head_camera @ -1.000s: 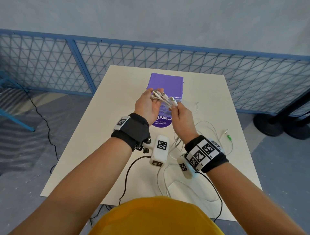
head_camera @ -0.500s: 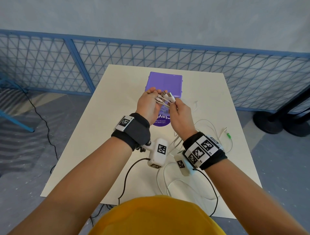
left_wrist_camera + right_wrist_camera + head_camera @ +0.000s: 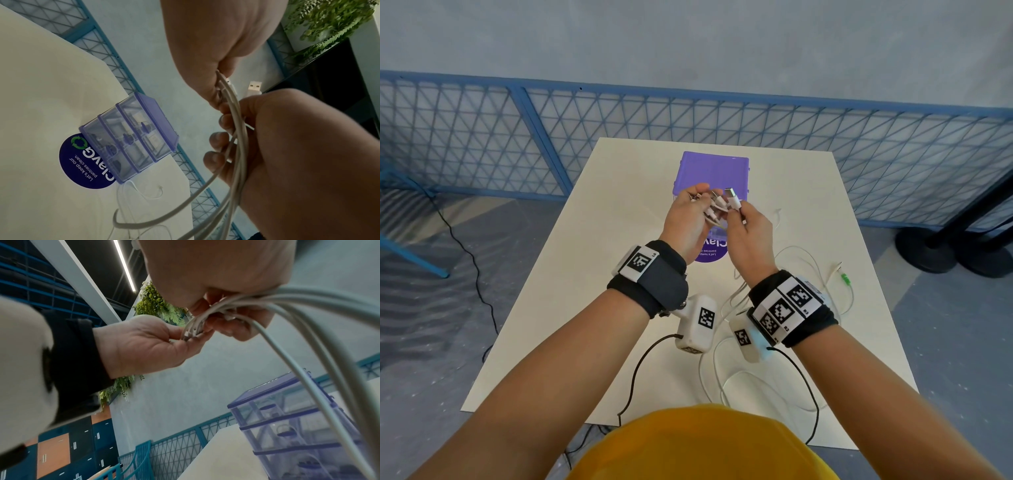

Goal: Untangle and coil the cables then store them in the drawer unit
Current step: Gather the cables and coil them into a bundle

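Note:
Both hands are raised above the white table, in front of the purple drawer unit. My left hand pinches the plug ends of several white cables between thumb and fingers. My right hand touches it, fingers curled round the same cables, with a USB plug sticking up above its fingers. The cables hang down from the hands in loops onto the table. The drawer unit has three clear drawers, all shut.
Loose white cable loops lie on the table near me. A thin cable with a green plug lies at the right. A round purple sticker lies in front of the drawer unit. Blue mesh fencing surrounds the table.
My right hand has moved left and up to meet the left hand, bringing its USB plug in beside the other cable ends. Both hands rose slightly toward the drawer unit.

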